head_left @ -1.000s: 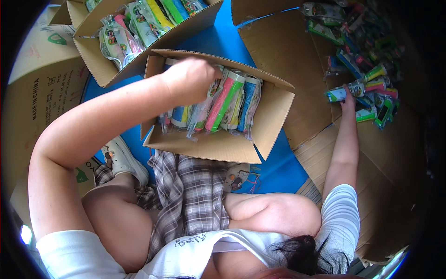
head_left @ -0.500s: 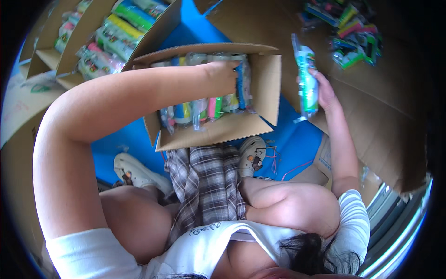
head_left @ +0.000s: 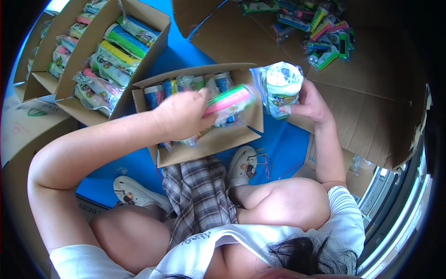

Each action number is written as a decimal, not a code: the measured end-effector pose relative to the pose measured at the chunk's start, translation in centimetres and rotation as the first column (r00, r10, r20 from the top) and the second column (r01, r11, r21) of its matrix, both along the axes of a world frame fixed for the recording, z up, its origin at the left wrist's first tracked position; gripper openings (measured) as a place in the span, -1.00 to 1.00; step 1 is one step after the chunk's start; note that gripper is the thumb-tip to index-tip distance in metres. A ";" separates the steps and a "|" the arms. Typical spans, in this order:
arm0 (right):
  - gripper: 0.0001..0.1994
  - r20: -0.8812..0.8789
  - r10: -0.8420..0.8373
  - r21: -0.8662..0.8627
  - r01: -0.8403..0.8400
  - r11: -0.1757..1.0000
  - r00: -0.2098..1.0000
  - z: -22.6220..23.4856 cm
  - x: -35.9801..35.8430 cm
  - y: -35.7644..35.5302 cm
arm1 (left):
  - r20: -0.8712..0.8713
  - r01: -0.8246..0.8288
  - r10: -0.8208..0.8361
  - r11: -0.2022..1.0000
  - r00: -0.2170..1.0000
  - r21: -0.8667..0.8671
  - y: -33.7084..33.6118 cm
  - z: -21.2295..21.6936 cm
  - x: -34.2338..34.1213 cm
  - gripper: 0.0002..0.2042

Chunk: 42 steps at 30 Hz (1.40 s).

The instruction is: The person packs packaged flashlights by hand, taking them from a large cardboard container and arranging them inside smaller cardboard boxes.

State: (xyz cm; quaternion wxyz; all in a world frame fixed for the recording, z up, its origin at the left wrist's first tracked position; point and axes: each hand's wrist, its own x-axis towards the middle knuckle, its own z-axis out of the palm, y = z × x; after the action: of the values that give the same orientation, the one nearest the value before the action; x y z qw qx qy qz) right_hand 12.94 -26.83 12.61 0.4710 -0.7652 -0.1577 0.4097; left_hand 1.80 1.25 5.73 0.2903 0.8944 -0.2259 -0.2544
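My left hand (head_left: 186, 114) is closed on one end of a long pink-and-green packet (head_left: 231, 100), blurred by motion, over an open cardboard box (head_left: 209, 151). Packed inside that box are several plastic-wrapped tubular packets (head_left: 154, 96) in blue, yellow and green. To the right of the box, my right hand (head_left: 316, 104) grips a clear-wrapped cylindrical pack (head_left: 282, 88), its round white end turned upward. Printed white, blue and green colours show on its side. My right fingers curl around its right side, and the thumb lies across the lower front.
At the left stand more open boxes (head_left: 160, 44) filled with colourful wrapped packets. A loose pile of small packets (head_left: 325, 37) lies on brown cardboard (head_left: 362, 109) at the far right. Blue flooring (head_left: 288, 146) shows around my light clogs (head_left: 242, 165).
My left hand has come up and back from the box, now with the pink-and-green packet. The right hand's cylindrical pack has moved left and tipped, showing its white end. The view has shifted.
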 end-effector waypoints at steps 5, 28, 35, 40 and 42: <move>-0.33 -0.160 0.030 0.056 -0.021 0.998 0.987 0.8 -0.8 2.9 | -0.500 -0.459 0.421 0.887 0.757 0.053 0.1 -3.0 -1.9 -0.42; -0.63 -0.190 0.459 -0.486 -0.489 0.724 0.868 -10.9 -4.0 9.1 | 0.078 0.083 -0.097 0.982 0.992 0.168 -2.8 -4.2 -1.6 -0.56; -0.83 -0.155 0.373 -0.559 -0.392 0.731 0.915 -13.4 -5.5 9.3 | 0.054 0.239 -0.282 0.887 0.958 0.396 -5.9 -5.9 -1.9 -0.41; -0.87 -0.091 0.625 -0.654 -0.520 0.550 0.775 -11.7 -4.5 10.8 | 0.042 0.151 -0.184 0.901 0.982 0.407 -6.7 -5.3 -0.9 -0.48; -0.88 0.035 0.760 -0.703 -0.524 0.480 0.649 -11.2 -2.6 9.9 | -0.278 0.500 -0.417 0.748 0.865 0.435 -6.6 -2.8 1.5 -0.60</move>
State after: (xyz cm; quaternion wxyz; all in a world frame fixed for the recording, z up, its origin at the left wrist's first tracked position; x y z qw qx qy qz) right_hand 10.37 -16.95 1.41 -0.0460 -0.8153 -0.3678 0.4448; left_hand 3.27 -5.36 2.94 -0.0021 0.8308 -0.3420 -0.4391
